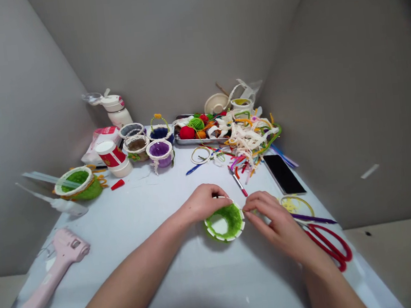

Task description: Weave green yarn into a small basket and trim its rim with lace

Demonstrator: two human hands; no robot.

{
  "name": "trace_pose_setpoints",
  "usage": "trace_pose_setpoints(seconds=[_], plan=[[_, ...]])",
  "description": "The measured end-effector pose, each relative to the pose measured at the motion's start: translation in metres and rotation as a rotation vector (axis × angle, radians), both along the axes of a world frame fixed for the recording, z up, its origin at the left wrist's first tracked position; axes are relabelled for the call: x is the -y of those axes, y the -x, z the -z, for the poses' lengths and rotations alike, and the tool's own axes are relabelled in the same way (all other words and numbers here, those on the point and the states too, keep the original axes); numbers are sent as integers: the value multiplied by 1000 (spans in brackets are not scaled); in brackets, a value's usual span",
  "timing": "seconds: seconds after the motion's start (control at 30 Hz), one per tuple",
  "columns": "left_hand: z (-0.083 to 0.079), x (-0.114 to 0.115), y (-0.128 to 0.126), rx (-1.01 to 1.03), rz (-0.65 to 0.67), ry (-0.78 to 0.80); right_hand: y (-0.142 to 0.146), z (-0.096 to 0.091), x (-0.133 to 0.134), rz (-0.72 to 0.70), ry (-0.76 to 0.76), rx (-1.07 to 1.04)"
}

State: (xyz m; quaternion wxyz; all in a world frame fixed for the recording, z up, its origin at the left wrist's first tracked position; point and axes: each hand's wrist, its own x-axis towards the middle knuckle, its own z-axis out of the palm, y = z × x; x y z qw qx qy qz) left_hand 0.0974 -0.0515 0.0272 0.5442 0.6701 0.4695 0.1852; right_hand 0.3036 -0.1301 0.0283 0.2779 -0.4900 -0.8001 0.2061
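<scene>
Yarn (187,133) of several colours is filling a metal tray (197,140) at the back of the bench (190,292). Left of it, four small baskets (136,145) with pale rims are standing close together, a purple one (160,150) nearest. Farther left, translucent sticks (48,179) are crossing over a green basket (93,189). Between the hands, a green cup (235,217) is showing a notched white rim and a white bottom. A pen (238,181) is lying just beyond, red-handled scissors (347,252) beside the right forearm, a pink glue gun (58,267) well apart on the left. The left hand (206,200) is gripping the cup's far rim, fingers pinching its edge. The right hand (271,215) is hovering beside the cup, fingertips drawn together; whether they are pinching something thin, I cannot tell.
</scene>
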Motion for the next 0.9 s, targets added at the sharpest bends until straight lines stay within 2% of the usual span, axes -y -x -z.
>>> trace_pose_setpoints(seconds=[0.23,0.37,0.5,0.73,0.9], plan=[[2,4,-2,-13,-7,-87,11,-16,2,-10,-85,158],[0,4,-3,-26,-25,-82,12,-19,6,-54,-160,229],[0,4,-2,-24,-39,-74,4,-18,13,-46,-173,194],[4,3,-2,-37,-83,-36,-2,0,17,11,-25,42],[-6,0,6,-96,25,-31,2,23,8,74,129,-163]])
